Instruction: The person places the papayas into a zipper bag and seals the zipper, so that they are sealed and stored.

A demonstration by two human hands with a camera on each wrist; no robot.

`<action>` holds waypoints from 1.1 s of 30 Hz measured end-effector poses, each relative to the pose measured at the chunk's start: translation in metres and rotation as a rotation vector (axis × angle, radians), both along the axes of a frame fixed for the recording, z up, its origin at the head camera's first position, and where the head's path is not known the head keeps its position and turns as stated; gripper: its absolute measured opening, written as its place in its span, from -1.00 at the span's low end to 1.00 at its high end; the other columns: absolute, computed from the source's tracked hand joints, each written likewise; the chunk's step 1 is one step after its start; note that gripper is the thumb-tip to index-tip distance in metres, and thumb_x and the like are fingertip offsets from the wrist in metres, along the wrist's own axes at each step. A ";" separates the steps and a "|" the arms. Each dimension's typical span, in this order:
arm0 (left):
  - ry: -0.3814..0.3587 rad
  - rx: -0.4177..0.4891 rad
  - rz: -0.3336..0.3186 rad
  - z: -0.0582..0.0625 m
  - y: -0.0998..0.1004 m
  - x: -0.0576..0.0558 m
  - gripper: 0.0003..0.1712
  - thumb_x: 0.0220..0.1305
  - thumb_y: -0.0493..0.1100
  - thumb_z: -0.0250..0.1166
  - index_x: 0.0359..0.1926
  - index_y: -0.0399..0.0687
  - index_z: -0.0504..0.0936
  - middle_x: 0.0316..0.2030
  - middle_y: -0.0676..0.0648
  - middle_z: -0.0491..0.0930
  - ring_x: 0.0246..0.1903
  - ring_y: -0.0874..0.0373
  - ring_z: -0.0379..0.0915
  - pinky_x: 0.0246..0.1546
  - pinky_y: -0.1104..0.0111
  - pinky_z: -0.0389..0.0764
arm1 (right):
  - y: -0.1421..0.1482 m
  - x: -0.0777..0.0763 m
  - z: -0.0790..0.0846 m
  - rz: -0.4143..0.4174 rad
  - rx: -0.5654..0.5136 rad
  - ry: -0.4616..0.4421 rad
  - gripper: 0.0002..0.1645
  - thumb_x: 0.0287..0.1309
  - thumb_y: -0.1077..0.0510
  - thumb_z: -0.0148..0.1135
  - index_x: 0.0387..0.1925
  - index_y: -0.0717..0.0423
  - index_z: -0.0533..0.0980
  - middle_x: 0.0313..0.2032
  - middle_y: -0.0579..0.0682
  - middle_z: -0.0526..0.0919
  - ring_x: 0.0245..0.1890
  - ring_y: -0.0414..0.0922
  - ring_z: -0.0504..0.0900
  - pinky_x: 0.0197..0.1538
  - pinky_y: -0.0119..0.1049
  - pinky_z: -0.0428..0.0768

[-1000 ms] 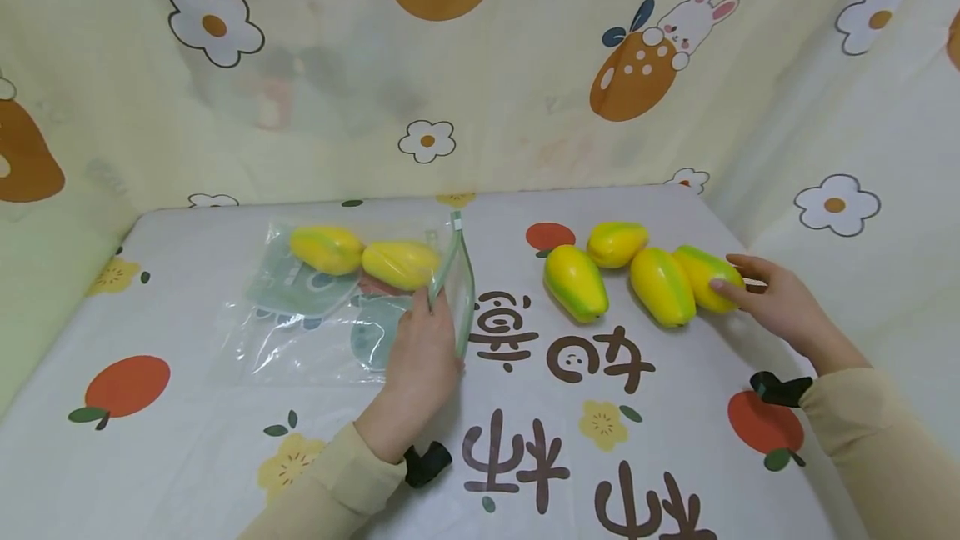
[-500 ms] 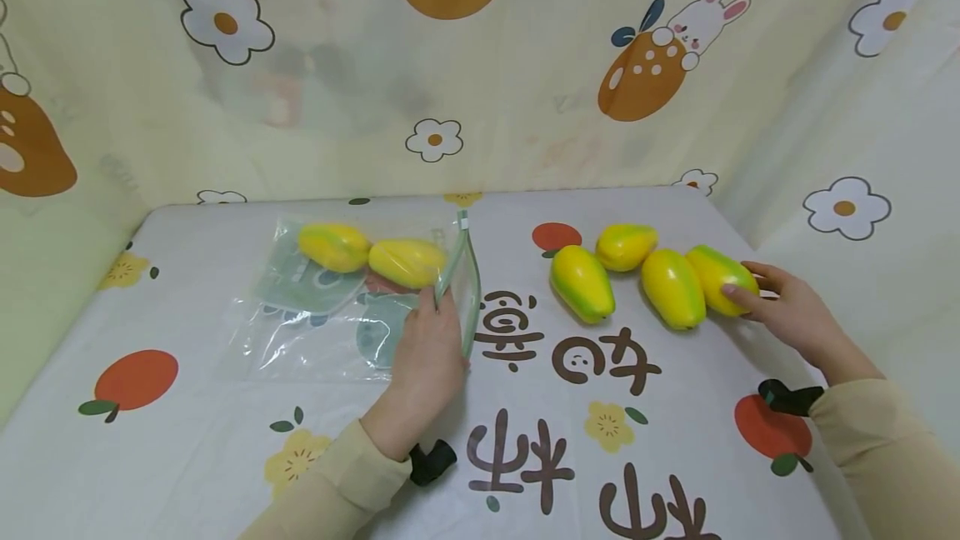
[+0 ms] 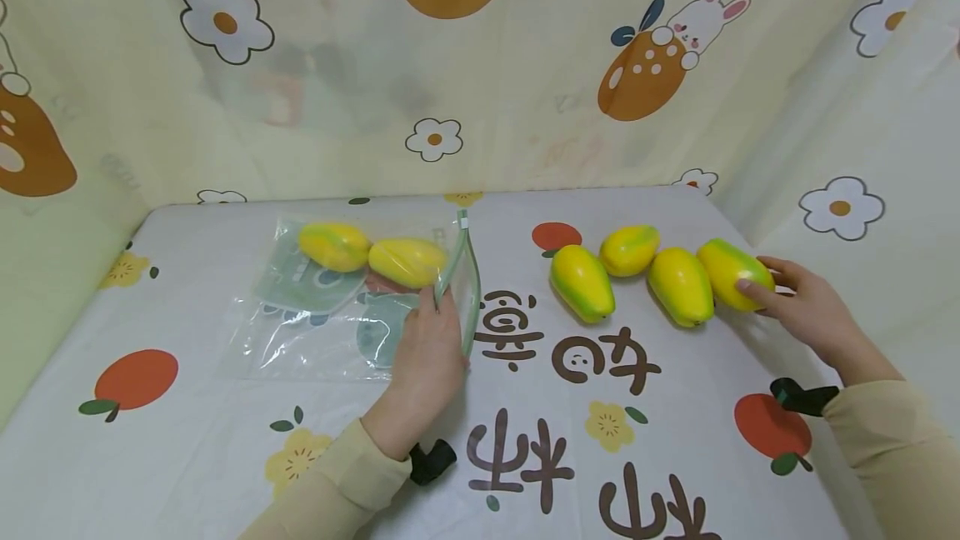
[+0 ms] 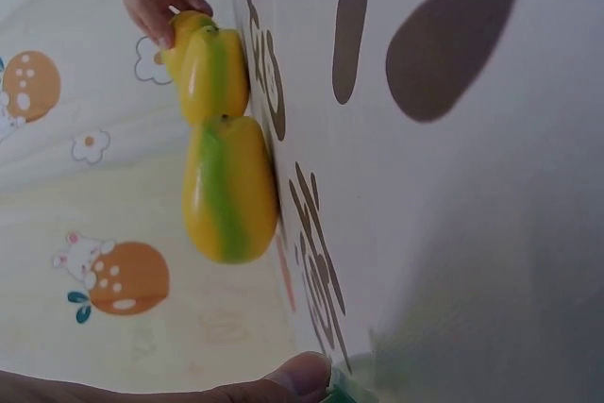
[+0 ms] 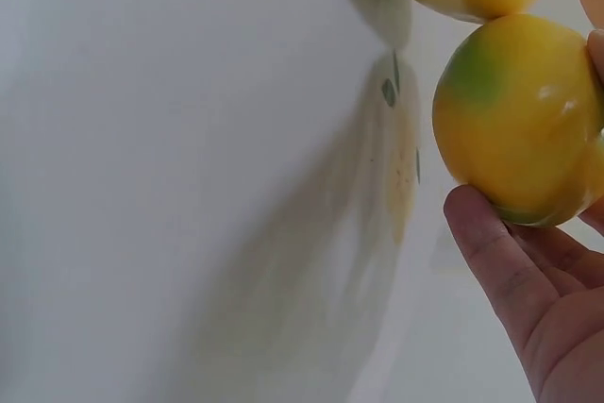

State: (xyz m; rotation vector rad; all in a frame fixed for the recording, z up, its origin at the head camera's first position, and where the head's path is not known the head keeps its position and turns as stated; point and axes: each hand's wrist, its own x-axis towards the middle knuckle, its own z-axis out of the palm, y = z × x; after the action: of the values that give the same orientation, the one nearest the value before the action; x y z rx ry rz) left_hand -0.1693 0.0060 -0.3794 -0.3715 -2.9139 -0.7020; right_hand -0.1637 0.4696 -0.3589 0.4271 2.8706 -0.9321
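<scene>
My left hand (image 3: 429, 369) pinches the green zip edge of a clear zip bag (image 3: 300, 348) lying on the table. Inside the bag lie two yellow-green papayas, a left one (image 3: 333, 246) and a right one (image 3: 407, 262). At the right, my right hand (image 3: 810, 311) grips the end of the rightmost papaya (image 3: 735, 273), thumb on the near side and fingers behind. In the right wrist view, the thumb touches that papaya (image 5: 519, 120) from below. Three more papayas sit to its left: a near one (image 3: 582, 283), a back one (image 3: 630, 250) and a neighbouring one (image 3: 680, 286).
A printed white cloth (image 3: 187, 432) covers the table. Patterned curtains (image 3: 330, 107) close off the back and both sides; the right curtain (image 3: 892, 290) hangs close to my right hand.
My right hand has shifted right with the papaya it grips. The neighbouring papaya and the back one have moved slightly to the right. My left hand keeps its hold on the bag.
</scene>
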 end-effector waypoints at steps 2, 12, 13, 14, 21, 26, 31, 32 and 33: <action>-0.003 -0.001 0.001 0.000 0.000 0.000 0.02 -0.16 -0.33 0.66 0.33 -0.43 0.33 0.17 -0.37 0.41 -0.07 -0.25 0.56 -0.07 0.03 0.71 | 0.001 0.001 0.002 0.003 0.004 0.008 0.10 0.47 -0.36 -0.08 0.57 0.38 -0.15 0.43 0.66 -0.01 0.30 0.57 0.16 0.25 0.49 0.36; 0.020 0.013 0.008 0.000 0.000 0.000 0.03 -0.20 -0.36 0.66 0.32 -0.42 0.32 0.14 -0.37 0.43 -0.09 -0.27 0.57 -0.09 0.01 0.70 | 0.006 0.004 0.011 0.000 0.020 0.048 0.08 0.49 -0.31 -0.08 0.57 0.39 -0.16 0.41 0.68 0.01 0.29 0.59 0.17 0.24 0.50 0.34; 0.024 0.016 0.010 0.000 0.000 0.000 0.03 -0.21 -0.37 0.66 0.32 -0.41 0.32 0.13 -0.37 0.43 -0.10 -0.28 0.57 -0.10 0.01 0.70 | 0.006 0.005 0.012 -0.003 0.025 0.053 0.08 0.49 -0.31 -0.08 0.57 0.39 -0.17 0.41 0.68 0.02 0.29 0.59 0.18 0.24 0.50 0.33; 0.026 0.017 0.011 0.000 0.000 0.001 0.04 -0.22 -0.37 0.66 0.32 -0.41 0.32 0.13 -0.37 0.43 -0.09 -0.28 0.57 -0.10 0.00 0.69 | 0.007 0.005 0.013 -0.004 0.028 0.056 0.08 0.49 -0.31 -0.08 0.57 0.39 -0.17 0.41 0.67 0.03 0.29 0.59 0.18 0.24 0.51 0.33; 0.033 0.015 0.011 0.000 -0.001 0.001 0.03 -0.21 -0.38 0.65 0.32 -0.41 0.32 0.13 -0.37 0.43 -0.10 -0.27 0.57 -0.10 0.01 0.70 | -0.001 0.008 0.032 0.002 0.026 0.140 0.00 0.49 -0.24 -0.01 0.59 0.31 -0.10 0.40 0.59 0.15 0.22 0.45 0.32 -0.02 -0.27 0.71; 0.031 0.013 0.012 -0.001 -0.002 0.001 0.04 -0.20 -0.37 0.66 0.33 -0.42 0.30 0.13 -0.38 0.43 -0.09 -0.27 0.57 -0.09 0.03 0.70 | -0.027 0.004 0.045 0.025 0.024 0.219 -0.05 0.45 -0.25 0.08 0.61 0.12 0.02 0.39 0.44 0.25 0.13 0.14 0.45 -0.30 -0.78 0.37; 0.039 0.013 0.010 -0.001 -0.001 0.001 0.05 -0.21 -0.35 0.67 0.32 -0.44 0.31 0.14 -0.39 0.43 -0.10 -0.27 0.57 -0.09 0.04 0.70 | -0.072 -0.001 0.055 0.129 -0.019 0.267 -0.13 0.45 -0.14 0.14 0.60 0.04 0.08 0.40 0.37 0.28 0.22 0.12 0.52 -0.22 -0.84 0.37; 0.043 0.013 0.009 0.000 -0.001 0.002 0.04 -0.21 -0.35 0.67 0.31 -0.44 0.32 0.14 -0.39 0.43 -0.11 -0.26 0.57 -0.09 0.04 0.70 | -0.082 -0.002 0.056 0.158 -0.033 0.266 -0.14 0.46 -0.11 0.15 0.60 0.03 0.08 0.41 0.35 0.28 0.26 0.25 0.47 -0.19 -0.84 0.37; 0.048 0.012 0.009 -0.001 0.000 0.002 0.04 -0.22 -0.35 0.67 0.31 -0.44 0.32 0.13 -0.39 0.43 -0.12 -0.26 0.57 -0.09 0.04 0.70 | -0.092 -0.004 0.057 0.187 -0.047 0.267 -0.16 0.45 -0.08 0.17 0.59 0.02 0.10 0.40 0.31 0.30 0.26 0.22 0.48 -0.17 -0.84 0.38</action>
State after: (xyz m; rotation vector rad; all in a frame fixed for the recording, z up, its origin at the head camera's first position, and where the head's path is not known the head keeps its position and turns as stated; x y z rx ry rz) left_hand -0.1676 0.0056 -0.3800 -0.3688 -2.8635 -0.6991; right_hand -0.1676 0.3776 -0.3019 0.0286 3.0462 -1.0934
